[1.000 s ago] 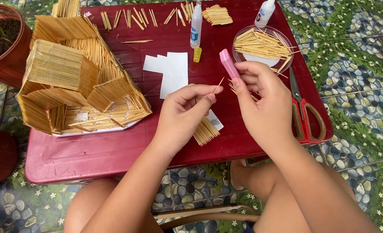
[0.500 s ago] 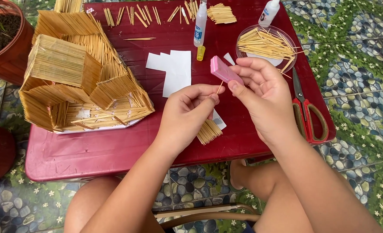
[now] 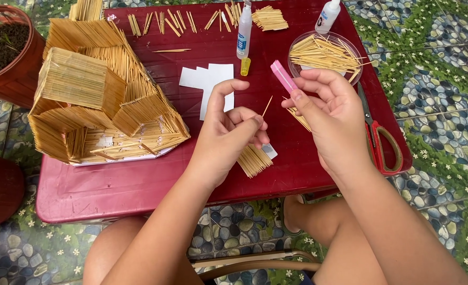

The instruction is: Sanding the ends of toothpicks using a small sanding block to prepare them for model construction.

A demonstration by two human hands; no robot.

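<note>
My left hand pinches a single toothpick between thumb and fingers, over the red table. My right hand grips a pink utility knife and a few more toothpicks lie against its palm. The two hands are close together, a little apart. A glued panel of toothpicks lies on the table under my left hand. A large toothpick house model stands at the left of the table.
White paper pieces, a glue bottle with its yellow cap, a second bottle, a clear dish of toothpicks, red-handled scissors and loose toothpick bundles lie about. A potted plant stands left.
Both hands have drawn slightly nearer and the view has shifted. My left index finger has lifted and straightened. The pink knife has tilted more upright in my right hand.
</note>
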